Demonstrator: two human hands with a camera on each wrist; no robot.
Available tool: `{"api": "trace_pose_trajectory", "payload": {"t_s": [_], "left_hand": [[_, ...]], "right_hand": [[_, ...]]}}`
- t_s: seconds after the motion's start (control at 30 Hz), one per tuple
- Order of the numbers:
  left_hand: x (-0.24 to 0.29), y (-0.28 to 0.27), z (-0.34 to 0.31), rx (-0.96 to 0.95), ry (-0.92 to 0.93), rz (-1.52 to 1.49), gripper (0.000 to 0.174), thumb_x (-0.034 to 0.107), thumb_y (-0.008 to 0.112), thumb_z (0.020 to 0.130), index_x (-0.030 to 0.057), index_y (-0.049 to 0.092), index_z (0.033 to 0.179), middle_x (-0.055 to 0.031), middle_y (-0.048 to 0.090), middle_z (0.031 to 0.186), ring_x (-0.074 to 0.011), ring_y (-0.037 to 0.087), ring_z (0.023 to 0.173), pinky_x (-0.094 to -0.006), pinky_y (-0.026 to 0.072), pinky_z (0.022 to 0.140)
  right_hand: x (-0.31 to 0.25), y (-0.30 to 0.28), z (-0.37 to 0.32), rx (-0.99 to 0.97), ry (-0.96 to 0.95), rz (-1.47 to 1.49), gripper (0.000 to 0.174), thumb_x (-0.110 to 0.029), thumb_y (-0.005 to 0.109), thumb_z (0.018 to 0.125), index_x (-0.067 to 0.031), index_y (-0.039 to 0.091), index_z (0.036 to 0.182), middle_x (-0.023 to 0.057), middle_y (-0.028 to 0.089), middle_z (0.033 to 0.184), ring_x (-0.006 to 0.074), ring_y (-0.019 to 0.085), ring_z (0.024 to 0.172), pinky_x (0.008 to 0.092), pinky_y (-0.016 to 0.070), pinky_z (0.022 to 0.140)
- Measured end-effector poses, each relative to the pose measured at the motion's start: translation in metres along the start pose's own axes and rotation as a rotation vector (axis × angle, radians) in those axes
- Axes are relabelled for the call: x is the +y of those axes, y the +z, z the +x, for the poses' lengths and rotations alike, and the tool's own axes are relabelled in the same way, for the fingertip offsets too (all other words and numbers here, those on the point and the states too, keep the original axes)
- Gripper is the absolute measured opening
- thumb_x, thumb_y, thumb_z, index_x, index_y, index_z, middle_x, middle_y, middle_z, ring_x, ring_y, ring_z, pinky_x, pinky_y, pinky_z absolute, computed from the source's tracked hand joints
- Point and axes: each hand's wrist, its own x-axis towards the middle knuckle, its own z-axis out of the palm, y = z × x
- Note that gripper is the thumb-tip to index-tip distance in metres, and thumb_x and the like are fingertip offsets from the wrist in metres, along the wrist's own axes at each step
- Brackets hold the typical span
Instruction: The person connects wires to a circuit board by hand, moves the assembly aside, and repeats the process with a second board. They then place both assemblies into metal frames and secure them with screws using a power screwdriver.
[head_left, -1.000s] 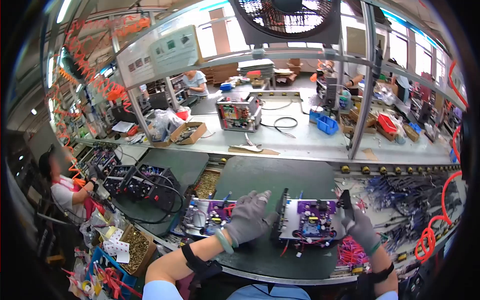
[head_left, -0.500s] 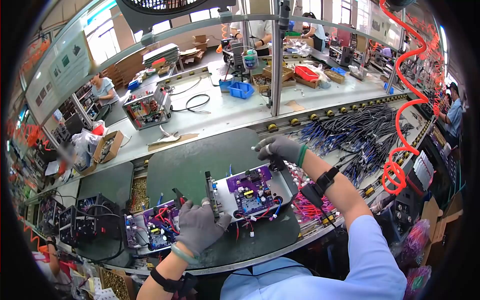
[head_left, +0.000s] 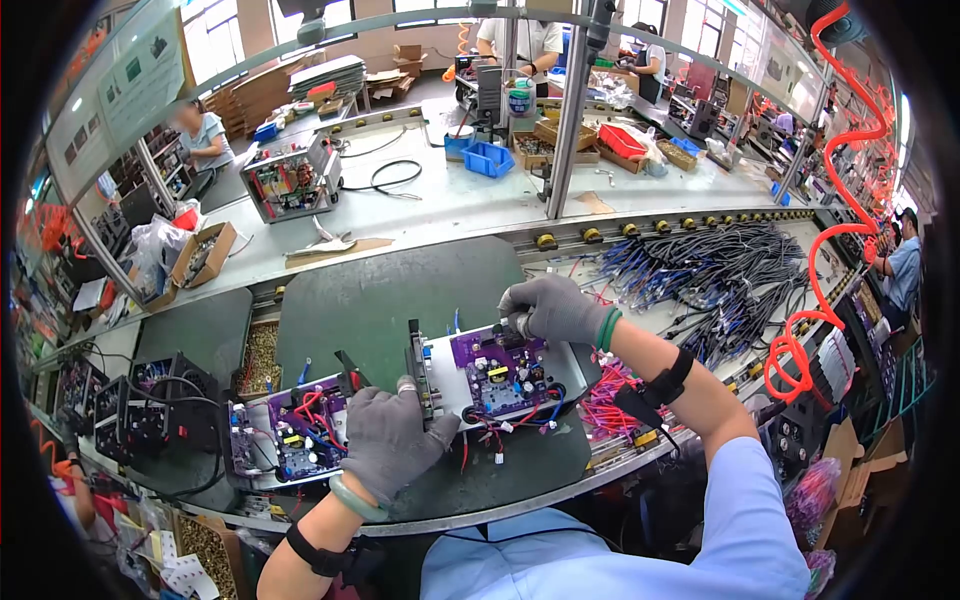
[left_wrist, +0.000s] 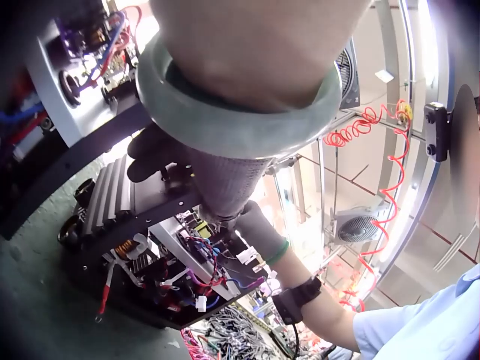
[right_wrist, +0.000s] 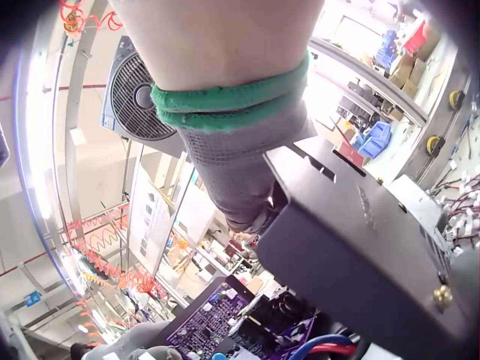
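Observation:
An open metal chassis (head_left: 450, 365) with a purple circuit board (head_left: 502, 376) lies on the dark green mat in front of me. My grey-gloved left hand (head_left: 395, 440) grips its upright black left panel, thumb on the board side. Vents line that slatted panel (left_wrist: 112, 199) in the left wrist view. At the far right end, my gloved right hand (head_left: 560, 308) has its fingers curled over the edge of the bent black end panel (right_wrist: 345, 247); the fingertips are partly hidden. A second chassis (head_left: 295, 430) with red wires sits close left of my left hand.
Pink wire bundles (head_left: 612, 405) lie right of the chassis, with black cables (head_left: 720, 270) heaped behind. A red coiled hose (head_left: 835, 240) hangs at right. Black units (head_left: 150, 410) stand at left. A rail and a white bench (head_left: 430, 215) run behind the mat.
My view has turned right. The left hand has come from above the left chassis to the panel; the right hand has shifted to the far right corner and its fingers have curled down.

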Motion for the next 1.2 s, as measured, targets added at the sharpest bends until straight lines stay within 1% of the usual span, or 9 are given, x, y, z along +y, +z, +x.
{"api": "trace_pose_trajectory", "payload": {"t_s": [0.1, 0.2, 0.33, 0.47, 0.67, 0.77, 0.83, 1.13, 1.2], "left_hand": [[0.0, 0.002, 0.0, 0.001, 0.004, 0.002, 0.055, 0.044, 0.065, 0.082, -0.0074, 0.065, 0.101, -0.0113, 0.067, 0.064, -0.0305, 0.067, 0.067, -0.0399, 0.05, 0.083], [0.001, -0.001, 0.0, 0.018, 0.012, 0.017, 0.055, 0.044, 0.067, 0.081, -0.0065, 0.065, 0.1, -0.011, 0.066, 0.064, -0.0308, 0.066, 0.067, -0.0401, 0.0501, 0.081], [0.001, 0.001, 0.0, 0.029, 0.002, -0.003, 0.05, 0.044, 0.07, 0.079, -0.0017, 0.067, 0.099, -0.0101, 0.066, 0.065, -0.0314, 0.067, 0.07, -0.0397, 0.0504, 0.082], [0.001, 0.002, 0.001, 0.043, 0.008, -0.027, 0.044, 0.041, 0.07, 0.079, 0.0017, 0.067, 0.1, -0.0098, 0.066, 0.065, -0.0311, 0.068, 0.07, -0.0399, 0.0503, 0.081], [0.003, 0.0, 0.002, -0.013, -0.011, -0.056, 0.036, 0.036, 0.071, 0.079, 0.0042, 0.067, 0.095, -0.0106, 0.066, 0.066, -0.0308, 0.068, 0.07, -0.0411, 0.0497, 0.08], [0.002, 0.001, 0.004, -0.033, 0.002, -0.022, 0.061, 0.043, 0.075, 0.077, -0.0091, 0.064, 0.107, -0.0144, 0.067, 0.068, -0.0319, 0.068, 0.069, -0.0407, 0.0493, 0.082], [0.002, 0.001, 0.004, 0.041, 0.011, -0.017, 0.035, 0.036, 0.073, 0.078, 0.0029, 0.066, 0.09, -0.0108, 0.066, 0.066, -0.0315, 0.066, 0.069, -0.0417, 0.0493, 0.079], [0.005, -0.001, 0.004, 0.057, 0.015, -0.073, 0.033, 0.032, 0.074, 0.077, 0.0022, 0.066, 0.09, -0.0114, 0.064, 0.064, -0.0334, 0.065, 0.067, -0.042, 0.0493, 0.079], [0.006, -0.002, 0.005, 0.066, -0.008, -0.074, 0.033, 0.031, 0.074, 0.076, 0.0017, 0.066, 0.09, -0.0121, 0.064, 0.065, -0.0338, 0.065, 0.067, -0.0425, 0.0494, 0.08]], "right_hand": [[0.01, -0.003, 0.008, 0.038, -0.283, -0.631, 0.018, -0.02, 0.064, 0.083, -0.0198, 0.077, 0.096, 0.0057, 0.072, 0.086, 0.0244, 0.069, 0.094, 0.0462, 0.0406, 0.108], [0.006, -0.007, 0.015, -0.198, -0.226, -0.848, 0.016, -0.022, 0.063, 0.083, -0.0232, 0.077, 0.09, 0.0034, 0.069, 0.087, 0.0244, 0.067, 0.099, 0.0534, 0.0255, 0.119], [-0.003, -0.006, 0.013, -0.137, -0.347, -0.956, 0.009, -0.017, 0.066, 0.077, -0.0201, 0.074, 0.077, 0.0014, 0.066, 0.082, 0.0232, 0.068, 0.09, 0.0569, 0.0214, 0.122], [-0.005, -0.004, 0.02, -0.174, -0.401, -0.976, 0.009, -0.018, 0.066, 0.077, -0.0199, 0.074, 0.078, 0.0022, 0.068, 0.081, 0.0232, 0.068, 0.088, 0.0547, 0.0245, 0.121], [-0.041, -0.016, 0.054, -0.637, -0.298, -0.998, 0.019, -0.022, 0.074, 0.076, -0.0122, 0.078, 0.091, 0.0093, 0.075, 0.092, 0.0267, 0.071, 0.089, 0.042, 0.048, 0.092], [-0.046, -0.01, 0.065, -0.682, -0.269, -1.063, 0.026, -0.023, 0.077, 0.074, -0.0103, 0.079, 0.097, 0.009, 0.075, 0.096, 0.0275, 0.072, 0.092, 0.0424, 0.0516, 0.085], [-0.046, -0.011, 0.066, -0.696, -0.269, -1.053, 0.027, -0.022, 0.077, 0.074, -0.0098, 0.079, 0.098, 0.0089, 0.075, 0.096, 0.0274, 0.072, 0.092, 0.0429, 0.0521, 0.085], [-0.036, -0.002, 0.046, -0.605, -0.28, -1.006, 0.021, -0.017, 0.074, 0.075, -0.01, 0.079, 0.094, 0.0111, 0.076, 0.092, 0.0293, 0.073, 0.085, 0.0444, 0.0539, 0.079], [-0.03, 0.004, 0.036, -0.381, -0.161, -0.949, 0.009, -0.015, 0.073, 0.073, -0.0114, 0.077, 0.08, 0.0088, 0.072, 0.078, 0.0266, 0.071, 0.079, 0.0398, 0.0497, 0.075]]}}
